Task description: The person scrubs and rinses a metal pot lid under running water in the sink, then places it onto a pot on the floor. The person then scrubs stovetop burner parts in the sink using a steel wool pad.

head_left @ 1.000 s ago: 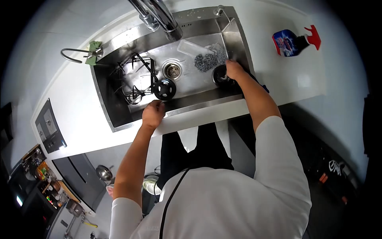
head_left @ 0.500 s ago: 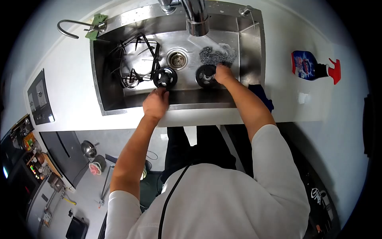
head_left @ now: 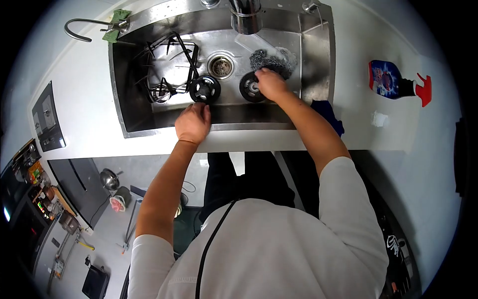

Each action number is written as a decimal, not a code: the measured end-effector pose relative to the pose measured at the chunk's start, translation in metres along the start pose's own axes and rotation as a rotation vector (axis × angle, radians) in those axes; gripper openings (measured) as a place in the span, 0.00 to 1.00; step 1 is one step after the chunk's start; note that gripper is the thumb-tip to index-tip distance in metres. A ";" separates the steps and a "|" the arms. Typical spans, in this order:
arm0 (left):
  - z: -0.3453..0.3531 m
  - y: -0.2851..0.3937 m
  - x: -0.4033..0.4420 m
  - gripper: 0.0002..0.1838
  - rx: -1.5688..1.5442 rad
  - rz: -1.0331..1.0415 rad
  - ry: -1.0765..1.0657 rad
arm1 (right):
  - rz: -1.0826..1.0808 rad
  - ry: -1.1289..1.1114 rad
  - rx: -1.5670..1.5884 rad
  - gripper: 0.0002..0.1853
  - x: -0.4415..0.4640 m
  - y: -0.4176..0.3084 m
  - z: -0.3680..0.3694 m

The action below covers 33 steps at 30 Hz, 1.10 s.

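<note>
Two round black burner parts are in the steel sink [head_left: 117, 94]. My left hand [head_left: 193, 122] is closed at the sink's front rim, just below the left burner part [head_left: 204, 89]; what its fingers hold, if anything, is hidden. With its fingers bent down, my right hand [head_left: 272, 83] touches the upper right edge of the right burner part [head_left: 250, 87]. Behind that hand lie steel wool scourers [head_left: 269, 60]. A black wire pan support [head_left: 193, 65] stands at the left inside the sink, and the drain [head_left: 220, 66] is between the two sides.
The faucet [head_left: 246, 20] hangs over the sink's back. A spray bottle [head_left: 391, 80] lies on the right counter. A dark blue cloth [head_left: 327, 117] drapes over the front right rim. A green cloth [head_left: 117, 26] hangs by the thin tap [head_left: 79, 29] at the back left.
The view has shifted. My right hand and the right burner part have moved left, away from the sink's right wall. My left hand stays by the front rim.
</note>
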<state>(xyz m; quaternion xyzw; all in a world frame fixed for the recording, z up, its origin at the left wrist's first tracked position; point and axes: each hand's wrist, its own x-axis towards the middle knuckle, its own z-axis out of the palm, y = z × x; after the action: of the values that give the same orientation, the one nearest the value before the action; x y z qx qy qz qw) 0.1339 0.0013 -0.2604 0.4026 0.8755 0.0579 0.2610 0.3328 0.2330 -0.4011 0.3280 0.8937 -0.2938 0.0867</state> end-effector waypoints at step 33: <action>0.089 0.053 0.102 0.27 -0.753 -0.287 -0.378 | 0.046 0.083 -0.227 0.15 0.014 0.029 -0.023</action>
<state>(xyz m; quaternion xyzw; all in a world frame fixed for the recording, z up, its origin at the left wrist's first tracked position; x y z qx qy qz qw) 0.1590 0.1021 -0.3621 0.1574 0.7774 0.2611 0.5502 0.3411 0.2718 -0.4009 0.3484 0.9162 -0.1748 0.0928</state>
